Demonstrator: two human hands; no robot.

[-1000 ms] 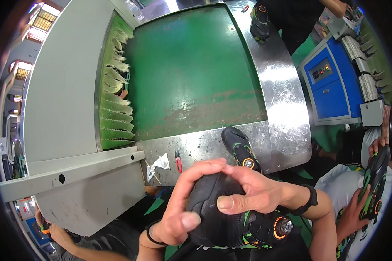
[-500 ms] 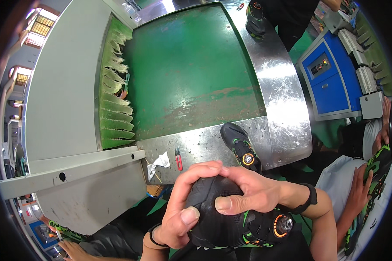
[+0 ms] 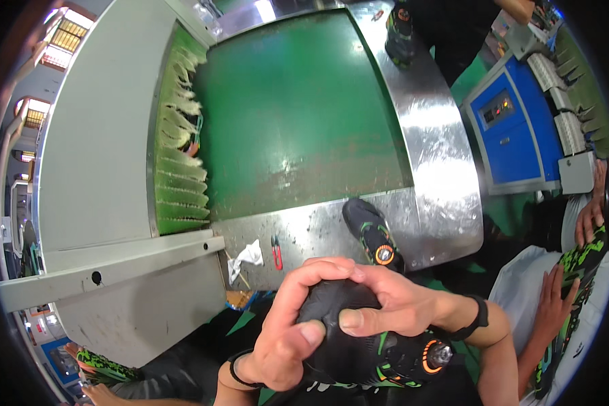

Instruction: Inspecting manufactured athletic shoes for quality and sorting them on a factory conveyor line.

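Between both hands is a black shoe (image 3: pixel 345 352) with green trim and an orange-ringed dial, its toe end up by my fingers. My left hand (image 3: pixel 291 325) wraps the toe from the left, its thumb pressing on the upper. From the right, my right hand (image 3: pixel 392 301) grips the same shoe, thumb close to the left thumb and fingertips meeting over the far edge. The sole is mostly hidden. Just beyond, a second black shoe (image 3: pixel 367 227) with a matching dial rests on the metal ledge (image 3: pixel 304 237).
Red-handled thread snips (image 3: pixel 277 252) and a crumpled white cloth (image 3: pixel 249 254) lie on the ledge. A green conveyor belt (image 3: pixel 298 115) runs beyond, beside a fringed machine opening (image 3: pixel 179 135). Co-workers' hands (image 3: pixel 555 304) hold a green-black upper at right. Another shoe (image 3: pixel 400 34) stands far right.
My thumbs have shifted on the shoe's toe, the left one moving right and closer to the other. The co-worker's hand at lower left has moved slightly.
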